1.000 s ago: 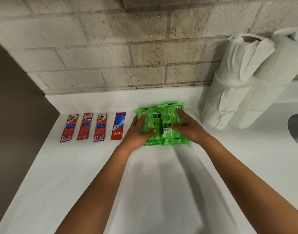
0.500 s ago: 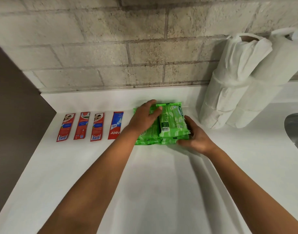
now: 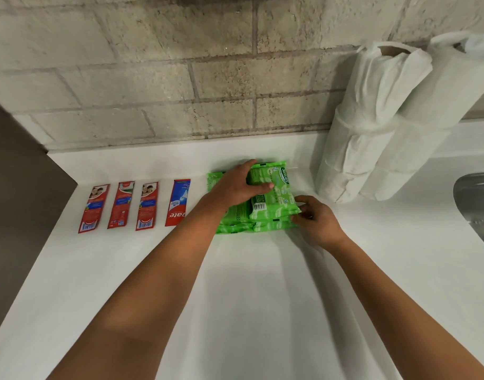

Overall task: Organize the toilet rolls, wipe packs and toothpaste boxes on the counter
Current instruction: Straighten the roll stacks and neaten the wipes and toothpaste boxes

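Green wipe packs (image 3: 273,200) lie stacked near the back of the white counter (image 3: 262,297). My left hand (image 3: 235,185) rests flat on top of the stack, fingers spread toward the right. My right hand (image 3: 314,218) pinches the stack's near right corner with curled fingers. Left of the packs, several red toothpaste boxes (image 3: 118,205) lie side by side in a row. Two tall wrapped stacks of toilet rolls (image 3: 372,124) lean against the brick wall at the right.
A brick wall (image 3: 180,78) backs the counter. A dark panel (image 3: 16,187) bounds it at the left. The rim of a steel sink (image 3: 476,198) shows at the right edge.
My left hand slid up onto the top of the wipe packs. My right hand dropped from the top of the stack to its near right corner.
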Available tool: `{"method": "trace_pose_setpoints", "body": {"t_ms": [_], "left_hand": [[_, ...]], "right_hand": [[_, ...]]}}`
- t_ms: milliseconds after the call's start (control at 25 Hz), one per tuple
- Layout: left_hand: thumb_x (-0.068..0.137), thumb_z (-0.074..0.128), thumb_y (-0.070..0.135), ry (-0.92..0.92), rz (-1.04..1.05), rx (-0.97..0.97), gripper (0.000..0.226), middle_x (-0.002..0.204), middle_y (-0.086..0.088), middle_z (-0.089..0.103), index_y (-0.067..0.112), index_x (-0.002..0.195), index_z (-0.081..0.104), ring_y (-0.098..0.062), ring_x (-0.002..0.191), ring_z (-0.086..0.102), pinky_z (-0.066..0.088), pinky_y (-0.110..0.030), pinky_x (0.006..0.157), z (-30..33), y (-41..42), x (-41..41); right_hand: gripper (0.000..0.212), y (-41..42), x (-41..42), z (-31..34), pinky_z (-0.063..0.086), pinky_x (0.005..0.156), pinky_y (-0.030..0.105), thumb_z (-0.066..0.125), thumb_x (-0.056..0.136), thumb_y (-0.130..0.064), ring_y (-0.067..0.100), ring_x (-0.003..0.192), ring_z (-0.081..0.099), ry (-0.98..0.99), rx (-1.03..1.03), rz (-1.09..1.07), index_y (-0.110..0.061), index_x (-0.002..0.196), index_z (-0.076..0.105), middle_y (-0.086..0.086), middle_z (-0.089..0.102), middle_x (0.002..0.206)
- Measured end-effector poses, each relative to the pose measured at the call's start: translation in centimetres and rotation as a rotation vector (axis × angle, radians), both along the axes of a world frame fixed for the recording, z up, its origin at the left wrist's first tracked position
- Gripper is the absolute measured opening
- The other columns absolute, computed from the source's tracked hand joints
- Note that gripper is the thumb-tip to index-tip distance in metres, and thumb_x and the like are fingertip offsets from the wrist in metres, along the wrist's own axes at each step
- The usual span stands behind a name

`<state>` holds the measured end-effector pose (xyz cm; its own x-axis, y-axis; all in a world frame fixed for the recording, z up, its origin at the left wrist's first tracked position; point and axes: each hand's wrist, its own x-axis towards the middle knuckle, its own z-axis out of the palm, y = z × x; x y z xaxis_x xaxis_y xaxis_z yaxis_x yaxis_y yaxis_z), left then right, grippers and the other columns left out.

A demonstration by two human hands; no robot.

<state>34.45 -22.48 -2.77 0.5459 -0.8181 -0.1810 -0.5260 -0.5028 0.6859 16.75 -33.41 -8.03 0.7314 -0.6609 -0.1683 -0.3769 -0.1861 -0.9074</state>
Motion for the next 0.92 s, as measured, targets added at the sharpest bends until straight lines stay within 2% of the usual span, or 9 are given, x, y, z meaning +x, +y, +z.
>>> {"method": "trace_pose_setpoints", "body": {"t_ms": [120, 200, 240, 400, 520, 720, 920], "left_hand": [[0.077, 0.064, 0.054, -0.006, 0.006, 0.007, 0.087, 0.154, -0.009, 0.028, 0.022, 0.146, 0.023, -0.028, 0.140, 0.030, 0.028, -0.044, 0.115, -0.4, 0.0, 0.1], [0.077, 0.063, 0.056, -0.016, 0.011, 0.001, 0.088, 0.155, -0.009, 0.027, 0.022, 0.146, 0.023, -0.028, 0.141, 0.029, 0.027, -0.045, 0.115, -0.6, 0.1, 0.1], [0.077, 0.063, 0.057, -0.024, 0.015, -0.005, 0.088, 0.155, -0.009, 0.027, 0.022, 0.146, 0.023, -0.028, 0.141, 0.029, 0.027, -0.046, 0.115, -0.7, 0.1, 0.1], [0.077, 0.061, 0.058, -0.040, 0.022, -0.028, 0.087, 0.154, -0.009, 0.029, 0.021, 0.146, 0.024, -0.028, 0.141, 0.029, 0.027, -0.048, 0.115, -1.0, 0.1, 0.1], [0.077, 0.062, 0.058, -0.014, 0.030, -0.025, 0.087, 0.154, -0.009, 0.027, 0.023, 0.146, 0.023, -0.028, 0.141, 0.028, 0.027, -0.049, 0.115, -1.2, 0.0, 0.3], [0.076, 0.061, 0.060, -0.014, 0.034, -0.005, 0.088, 0.156, -0.008, 0.024, 0.025, 0.146, 0.022, -0.029, 0.142, 0.025, 0.024, -0.051, 0.116, -1.3, -0.2, 0.5], [0.074, 0.060, 0.063, -0.004, 0.030, 0.001, 0.090, 0.155, -0.009, 0.025, 0.027, 0.146, 0.021, -0.031, 0.141, 0.027, 0.026, -0.053, 0.114, -1.4, -0.2, 0.7]], "right_hand": [[0.038, -0.2, 0.3, 0.5, 0.049, 0.074, 0.031, 0.056, 0.081, 0.011, 0.018, 0.069, 0.060, 0.015, 0.038, 0.049, -0.008, 0.114, 0.059, 0.021, 0.064, 0.080], [0.046, -0.4, 0.4, 0.5, 0.051, 0.084, 0.040, 0.053, 0.082, 0.012, 0.031, 0.081, 0.064, 0.005, 0.048, 0.094, -0.016, 0.118, 0.059, 0.034, 0.065, 0.097], [0.049, -0.5, 0.4, 0.4, 0.049, 0.089, 0.044, 0.051, 0.082, 0.013, 0.037, 0.088, 0.064, 0.000, 0.059, 0.107, -0.014, 0.122, 0.058, 0.036, 0.062, 0.104], [0.053, -0.8, 0.3, 0.6, 0.045, 0.097, 0.043, 0.047, 0.084, 0.017, 0.026, 0.095, 0.060, 0.006, 0.113, 0.134, -0.007, 0.131, 0.051, 0.039, 0.058, 0.113], [0.052, -1.0, 0.3, 0.7, 0.041, 0.102, 0.051, 0.047, 0.085, 0.016, 0.036, 0.102, 0.061, -0.005, 0.156, 0.157, -0.007, 0.132, 0.050, 0.041, 0.056, 0.114], [0.053, -1.0, 0.1, 1.1, 0.045, 0.092, 0.036, 0.045, 0.086, 0.018, 0.023, 0.097, 0.056, -0.008, 0.189, 0.185, -0.006, 0.134, 0.046, 0.039, 0.057, 0.117], [0.052, -1.1, 0.0, 1.3, 0.051, 0.074, 0.013, 0.044, 0.086, 0.019, 0.000, 0.071, 0.065, 0.000, 0.184, 0.213, -0.003, 0.134, 0.045, 0.032, 0.060, 0.115]]}}
